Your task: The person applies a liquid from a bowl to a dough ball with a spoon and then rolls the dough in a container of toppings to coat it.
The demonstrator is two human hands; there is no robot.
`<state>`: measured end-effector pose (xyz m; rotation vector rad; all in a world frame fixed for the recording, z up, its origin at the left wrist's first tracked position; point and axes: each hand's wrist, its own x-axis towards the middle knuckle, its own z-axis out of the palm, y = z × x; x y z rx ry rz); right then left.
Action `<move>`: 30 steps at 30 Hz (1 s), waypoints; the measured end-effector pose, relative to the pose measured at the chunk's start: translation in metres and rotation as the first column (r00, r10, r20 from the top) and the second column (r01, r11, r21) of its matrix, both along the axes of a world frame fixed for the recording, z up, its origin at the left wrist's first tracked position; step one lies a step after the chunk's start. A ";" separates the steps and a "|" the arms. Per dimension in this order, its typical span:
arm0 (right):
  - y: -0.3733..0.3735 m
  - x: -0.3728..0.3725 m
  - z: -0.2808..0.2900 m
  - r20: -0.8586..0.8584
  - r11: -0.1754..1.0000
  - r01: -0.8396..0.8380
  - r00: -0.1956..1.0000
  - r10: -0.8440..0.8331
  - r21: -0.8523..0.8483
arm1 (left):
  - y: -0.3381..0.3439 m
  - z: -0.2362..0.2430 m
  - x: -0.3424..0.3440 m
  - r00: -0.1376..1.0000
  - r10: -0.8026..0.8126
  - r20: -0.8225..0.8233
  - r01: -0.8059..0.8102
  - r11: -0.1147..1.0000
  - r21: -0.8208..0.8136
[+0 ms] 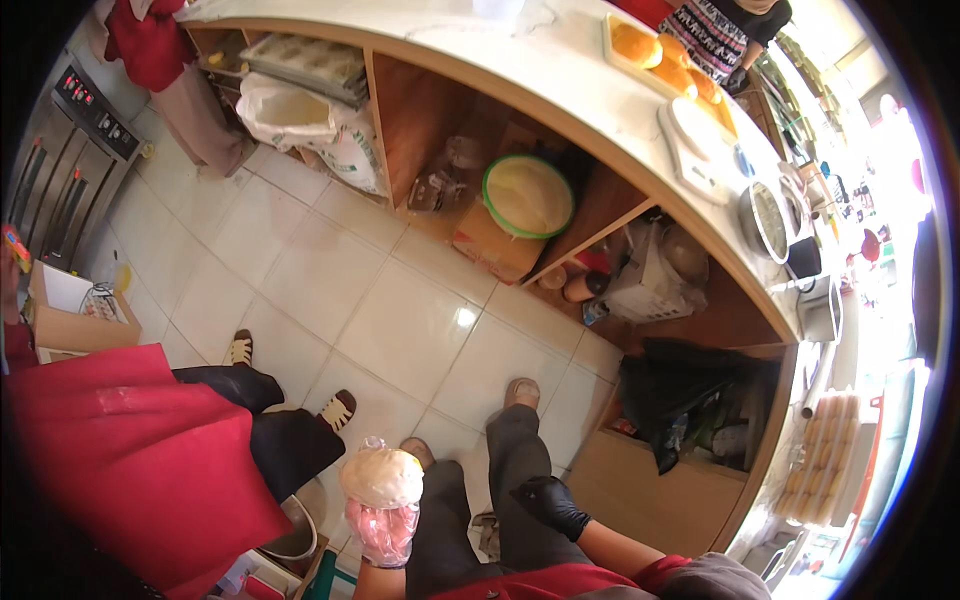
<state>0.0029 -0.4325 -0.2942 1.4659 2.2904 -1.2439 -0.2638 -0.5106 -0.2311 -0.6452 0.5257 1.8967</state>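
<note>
My left hand [382, 533], in a clear plastic glove, is closed around the underside of a pale, rounded lump of dough [383, 475]. Clear plastic bunches above the lump's top edge, and a small yellow spot shows at its right side. My fingers are partly hidden beneath it. My right hand [553, 506] wears a black glove and hangs over my right thigh, apart from the dough. Its fingers reach out over the dark trouser leg, and I see nothing held in them.
A co-worker in a red apron [150, 455] stands close on my left. Ahead curves a white counter [420, 25] with open shelves, holding a green-rimmed tub [528, 197] and a white sack [290, 112]. Orange-brown loaves [637, 46] and a kitchen scale [692, 150] sit on top. An oven [75, 170] stands far left.
</note>
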 end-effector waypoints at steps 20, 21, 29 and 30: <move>0.018 0.007 -0.029 0.022 0.991 -0.106 0.994 0.108 -0.082 | -0.039 -0.121 0.070 0.995 -0.041 0.090 0.051 0.992 -0.114; 0.017 0.010 -0.024 0.026 0.993 -0.084 0.996 0.087 -0.081 | -0.037 -0.118 0.070 0.994 -0.075 0.075 0.077 0.997 -0.014; 0.023 0.028 -0.013 0.079 0.991 0.032 0.997 -0.022 -0.128 | -0.015 -0.109 0.078 0.989 0.055 0.137 -0.063 0.997 0.053; 0.019 0.032 -0.015 0.092 0.990 0.035 0.996 -0.022 -0.137 | -0.021 -0.116 0.080 0.989 0.039 0.143 -0.044 0.998 0.036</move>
